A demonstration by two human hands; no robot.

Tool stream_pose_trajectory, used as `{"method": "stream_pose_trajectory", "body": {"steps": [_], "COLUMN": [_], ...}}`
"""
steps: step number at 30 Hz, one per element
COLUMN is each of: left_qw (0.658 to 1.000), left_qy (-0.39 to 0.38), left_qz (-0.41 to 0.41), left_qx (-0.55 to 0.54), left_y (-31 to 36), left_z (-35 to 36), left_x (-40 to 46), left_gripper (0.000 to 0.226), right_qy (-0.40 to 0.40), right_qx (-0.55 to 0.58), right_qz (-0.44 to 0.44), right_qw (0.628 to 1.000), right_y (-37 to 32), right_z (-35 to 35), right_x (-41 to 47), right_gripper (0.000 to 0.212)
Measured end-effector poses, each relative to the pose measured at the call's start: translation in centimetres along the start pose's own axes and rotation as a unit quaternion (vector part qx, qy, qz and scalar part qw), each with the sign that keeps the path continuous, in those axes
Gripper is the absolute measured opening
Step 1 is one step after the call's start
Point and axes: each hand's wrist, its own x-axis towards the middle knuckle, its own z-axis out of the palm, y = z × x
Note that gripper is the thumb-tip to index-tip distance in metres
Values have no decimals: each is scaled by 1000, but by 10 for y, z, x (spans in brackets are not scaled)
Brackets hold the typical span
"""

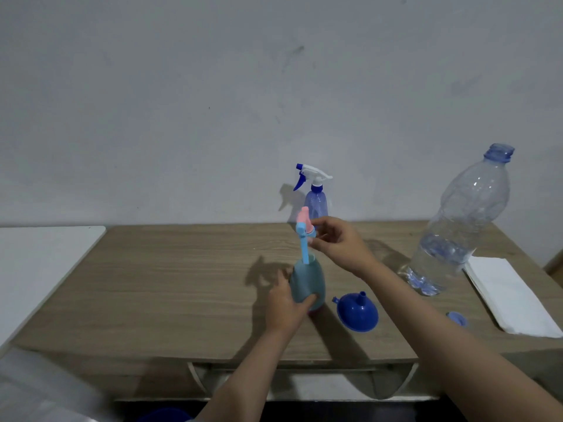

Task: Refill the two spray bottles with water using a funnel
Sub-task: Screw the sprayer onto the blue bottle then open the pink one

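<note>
wooden table point(182, 269) | white napkins point(511, 296) right edge | white surface point(45, 263) left, possibly another table

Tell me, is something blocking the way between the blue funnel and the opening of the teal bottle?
Yes. The spray head, held by the right hand, hangs over the teal bottle, its tube still in the neck. The funnel lies beside it.

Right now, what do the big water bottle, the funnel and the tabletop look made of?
Big water bottle: clear thin plastic with a blue tint; you see the wall and water through it, and its wall looks ribbed.
Funnel: opaque blue plastic, smooth, with a soft sheen, apparently moulded in one piece.
Tabletop: wood-grain surface, matt; solid wood or laminate cannot be told from here.
</note>
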Motion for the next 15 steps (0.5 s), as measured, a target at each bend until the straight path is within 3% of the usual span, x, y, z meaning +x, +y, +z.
{"method": "stream_pose_trajectory", "body": {"steps": [8, 15], "left_qw": [1000, 999], "left_qy": [-27, -13], "left_qz": [2, 22], "left_qx": [14, 20], "left_y": [7, 10], "left_z": [-6, -9], "left_x": [-5, -5], "left_gripper": [56, 62], "right_qy": [168, 201], "right_qx": [33, -128], "right_qz": [-68, -12], "right_qw": [983, 971], "right_y": [-62, -54], "right_z": [-24, -67], "right_x": [15, 16], "right_gripper": [27, 30]}}
